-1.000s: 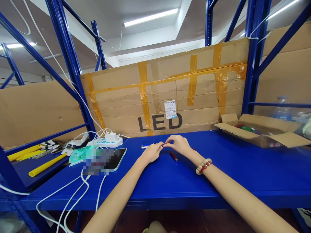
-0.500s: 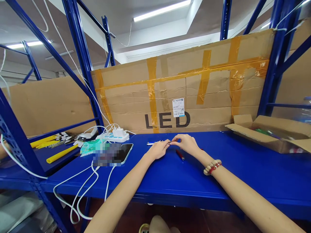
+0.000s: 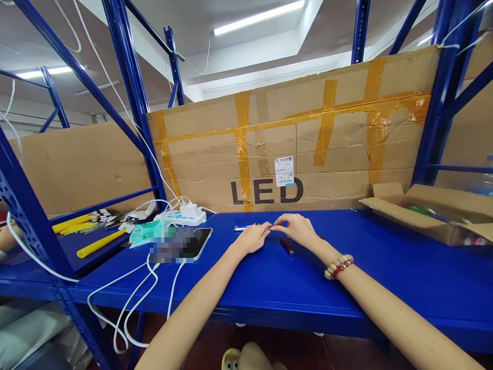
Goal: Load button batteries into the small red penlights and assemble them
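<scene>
My left hand [image 3: 252,238] is closed low over the blue shelf top [image 3: 262,288], its fingertips pinched on a small dark piece [image 3: 270,228] too small to name. From the other side, my right hand [image 3: 296,228] pinches the same spot with thumb and forefinger, and the fingertips of both hands meet there. Beside the left hand lies a blue-and-silver pen [image 3: 242,227], partly covered by that hand. A dark red pen [image 3: 287,246] rests just below the right hand. Behind the right wrist shows the tip of another red thing [image 3: 321,237], mostly hidden.
On the left lie a phone [image 3: 201,242], a green packet [image 3: 144,234], white cables [image 3: 154,288] and a power strip [image 3: 196,218]. Yellow tubes [image 3: 102,243] are further left, near a co-worker's hand [image 3: 8,237]. An open carton [image 3: 442,221] stands right; cardboard [image 3: 339,180] walls the back.
The whole view has shifted slightly to the right. Both hands keep the same pinch, and the pens lie where they were. More of the co-worker's hand shows at the left edge.
</scene>
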`<act>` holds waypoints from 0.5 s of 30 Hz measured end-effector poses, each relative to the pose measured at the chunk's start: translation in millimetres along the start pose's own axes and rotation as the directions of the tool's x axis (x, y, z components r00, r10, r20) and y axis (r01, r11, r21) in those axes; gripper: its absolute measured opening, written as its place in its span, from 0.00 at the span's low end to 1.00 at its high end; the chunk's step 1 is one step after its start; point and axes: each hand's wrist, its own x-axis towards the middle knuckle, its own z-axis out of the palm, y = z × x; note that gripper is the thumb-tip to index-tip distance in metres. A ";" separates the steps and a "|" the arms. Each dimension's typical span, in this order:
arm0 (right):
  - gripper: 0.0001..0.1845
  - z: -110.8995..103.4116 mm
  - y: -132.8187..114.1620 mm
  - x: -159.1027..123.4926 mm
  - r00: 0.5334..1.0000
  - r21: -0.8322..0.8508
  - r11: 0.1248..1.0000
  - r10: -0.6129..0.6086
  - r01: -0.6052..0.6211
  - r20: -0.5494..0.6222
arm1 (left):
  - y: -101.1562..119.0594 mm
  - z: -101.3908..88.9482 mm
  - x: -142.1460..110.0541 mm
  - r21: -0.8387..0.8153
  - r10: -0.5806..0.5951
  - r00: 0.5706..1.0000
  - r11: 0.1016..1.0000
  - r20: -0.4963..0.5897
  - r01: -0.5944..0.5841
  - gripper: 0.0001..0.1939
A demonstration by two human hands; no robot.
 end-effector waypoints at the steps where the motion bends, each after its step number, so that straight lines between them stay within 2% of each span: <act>1: 0.13 0.1 0.0 0.1 1.000 -0.001 1.000 -0.002 0.002 0.001 | 0.1 -0.1 -0.1 0.000 0.000 1.000 1.000 -0.001 0.000 0.17; 15: 0.07 -0.9 2.3 1.0 0.999 -0.020 0.999 -0.046 0.046 -0.021 | 0.7 -3.4 -0.6 -0.096 0.043 0.998 0.994 -0.036 -0.046 0.15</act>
